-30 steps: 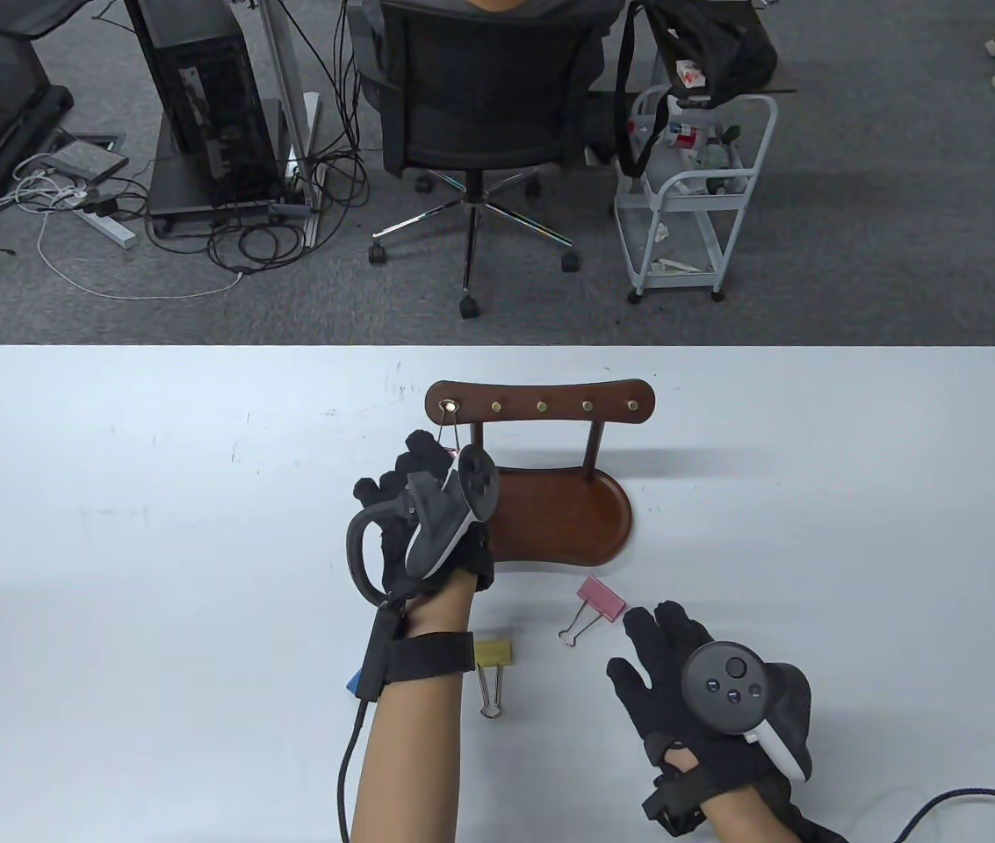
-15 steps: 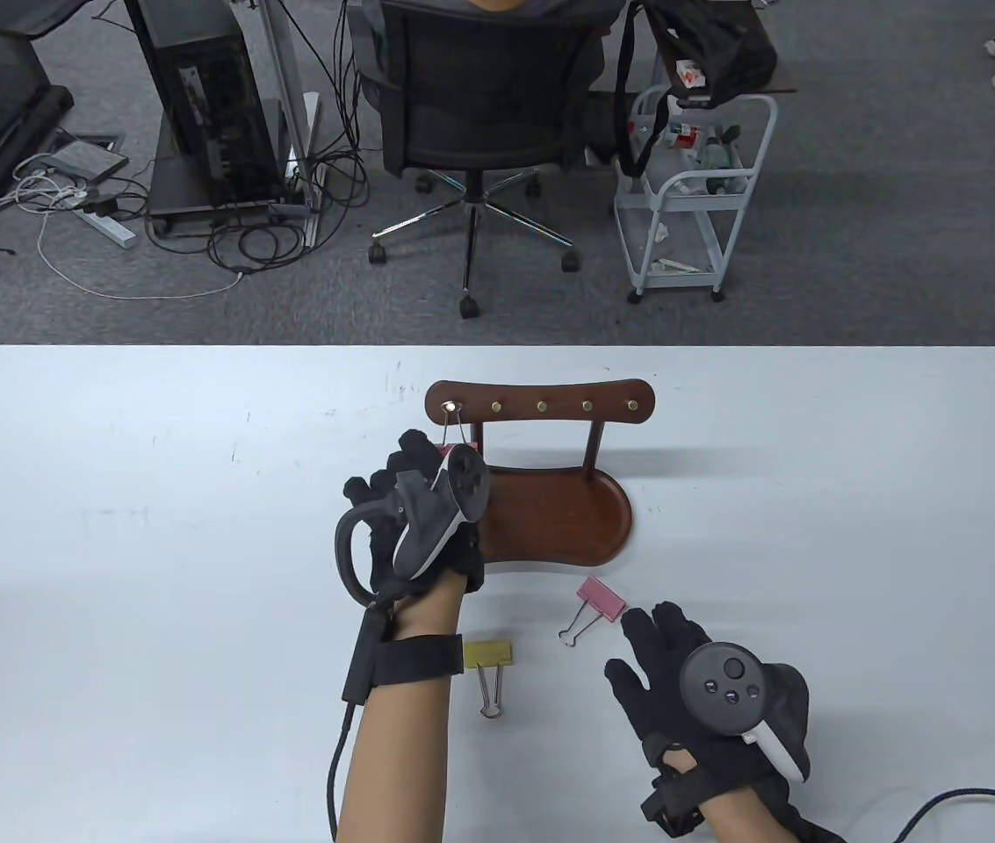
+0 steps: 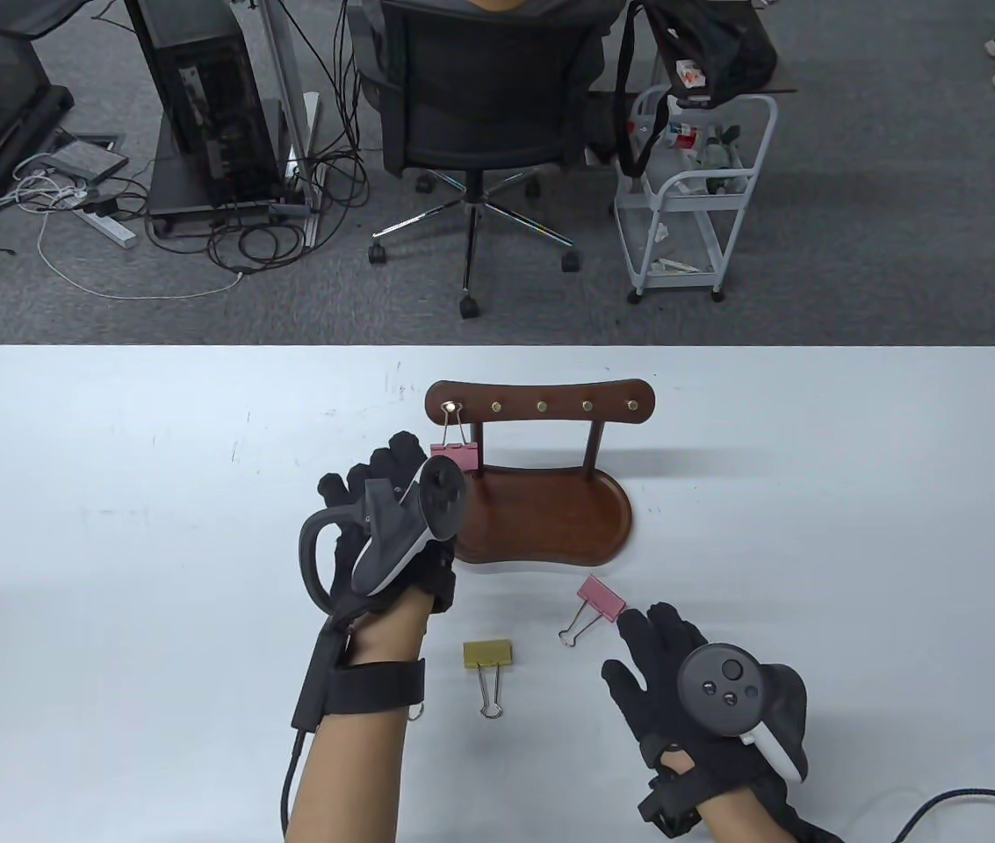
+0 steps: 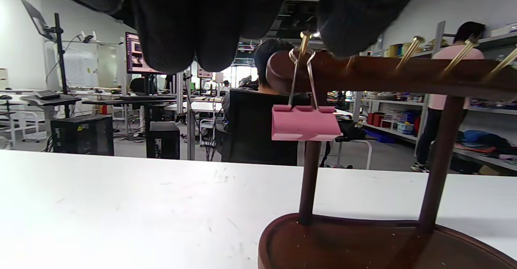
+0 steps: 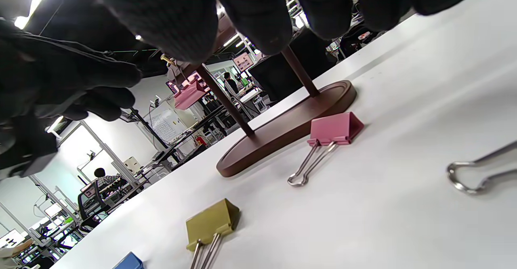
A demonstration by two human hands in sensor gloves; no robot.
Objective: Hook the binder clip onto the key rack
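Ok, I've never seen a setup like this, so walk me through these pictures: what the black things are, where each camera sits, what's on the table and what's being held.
The black shapes are a person's two gloved hands, each with a tracker strapped on its back. One camera looks down at the white table; the other two sit on the wrists, so fingers hang in from the top. On the table stands a wooden key rack with brass hooks. A pink binder clip hangs from its leftmost hook. The left hand is beside it, touching nothing. The right hand is empty near a second pink clip, a yellow clip and, in its wrist view, a blue clip.
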